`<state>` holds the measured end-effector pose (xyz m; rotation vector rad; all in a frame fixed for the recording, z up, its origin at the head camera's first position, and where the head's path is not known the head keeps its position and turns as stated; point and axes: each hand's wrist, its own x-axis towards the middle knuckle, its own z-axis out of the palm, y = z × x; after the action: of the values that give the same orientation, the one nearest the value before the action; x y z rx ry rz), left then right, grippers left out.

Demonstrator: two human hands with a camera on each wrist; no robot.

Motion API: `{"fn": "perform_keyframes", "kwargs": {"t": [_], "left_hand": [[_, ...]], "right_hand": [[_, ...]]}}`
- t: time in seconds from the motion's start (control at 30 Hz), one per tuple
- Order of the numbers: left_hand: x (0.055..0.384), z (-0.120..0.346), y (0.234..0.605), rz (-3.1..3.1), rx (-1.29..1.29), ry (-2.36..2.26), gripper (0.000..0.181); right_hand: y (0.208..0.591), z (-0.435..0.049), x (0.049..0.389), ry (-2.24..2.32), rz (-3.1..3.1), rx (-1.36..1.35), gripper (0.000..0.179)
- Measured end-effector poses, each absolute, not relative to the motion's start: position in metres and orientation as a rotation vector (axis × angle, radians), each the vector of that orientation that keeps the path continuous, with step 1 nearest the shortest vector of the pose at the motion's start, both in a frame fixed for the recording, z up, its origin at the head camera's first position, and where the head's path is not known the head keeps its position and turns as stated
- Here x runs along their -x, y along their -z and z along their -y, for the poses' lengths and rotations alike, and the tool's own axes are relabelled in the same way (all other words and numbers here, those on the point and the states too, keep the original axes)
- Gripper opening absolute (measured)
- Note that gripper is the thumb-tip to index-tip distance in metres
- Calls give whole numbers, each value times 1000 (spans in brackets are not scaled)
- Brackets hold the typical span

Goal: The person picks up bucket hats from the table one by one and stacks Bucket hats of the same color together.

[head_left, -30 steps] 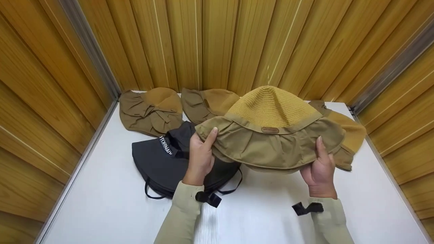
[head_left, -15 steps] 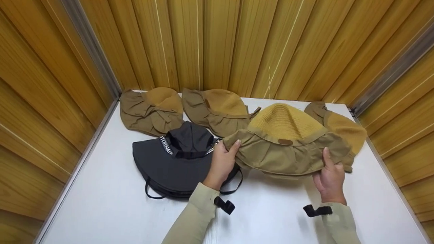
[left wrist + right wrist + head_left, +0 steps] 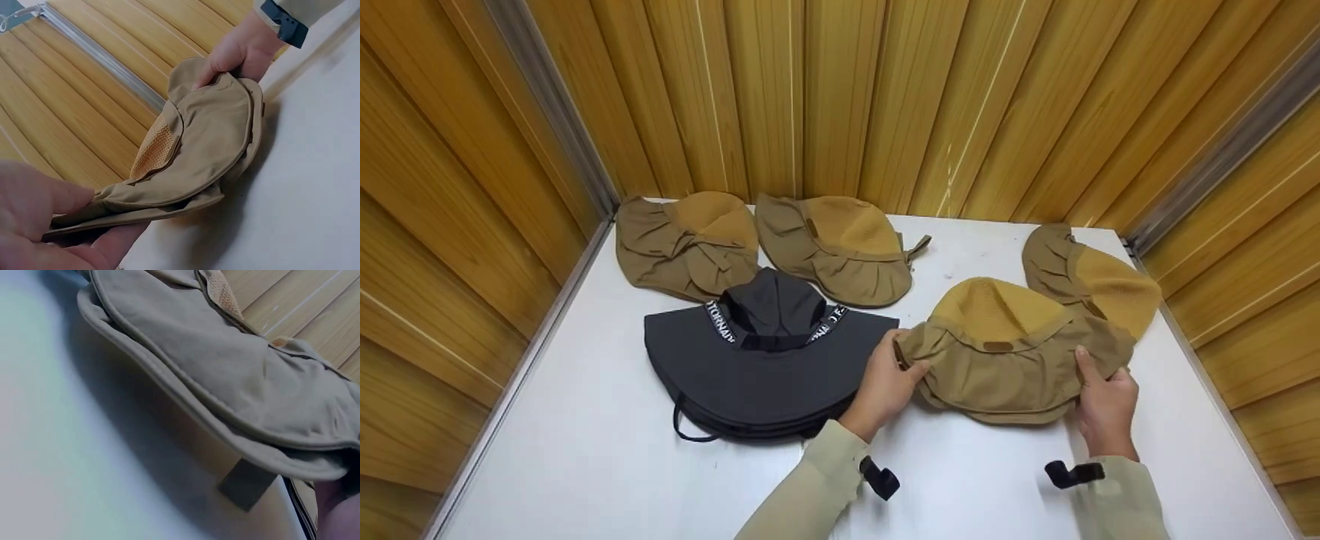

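A khaki sun hat (image 3: 1005, 375) with a yellow woven crown and a small brown label is held at both ends of its brim, low over the white table. My left hand (image 3: 889, 386) pinches the brim's left end, thumb on top and fingers beneath, as the left wrist view shows. At the right end my right hand (image 3: 1106, 409) grips the brim, its thumb on the upper side. The right wrist view has the doubled brim edge (image 3: 185, 405) close up, with a dark tag (image 3: 247, 484) hanging under it.
A black wide-brimmed hat (image 3: 765, 375) lies beside my left hand. Similar khaki hats lie along the back: one (image 3: 686, 247) at left, one (image 3: 840, 247) in the middle, one (image 3: 1110, 277) at right, partly overlapped by the held hat. Wood-look panels (image 3: 840, 97) enclose the white table (image 3: 585, 465).
Both hands have lowered the khaki hat toward the table and shifted it right, in front of the back-right hat. The black hat and the middle back hat now show more fully.
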<state>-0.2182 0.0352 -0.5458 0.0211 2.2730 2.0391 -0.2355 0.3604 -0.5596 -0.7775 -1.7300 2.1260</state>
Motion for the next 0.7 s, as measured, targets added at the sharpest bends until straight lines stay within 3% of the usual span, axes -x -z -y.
{"fn": "perform_keyframes", "kwargs": {"t": [0.27, 0.7], "left_hand": [[214, -41, 553, -2696, -17, -1737, 51], [205, -53, 554, -3123, -108, -1142, 47]], "right_hand": [[566, -374, 229, -1582, 2369, 936, 72], [565, -396, 227, -1079, 2830, 820, 89]]}}
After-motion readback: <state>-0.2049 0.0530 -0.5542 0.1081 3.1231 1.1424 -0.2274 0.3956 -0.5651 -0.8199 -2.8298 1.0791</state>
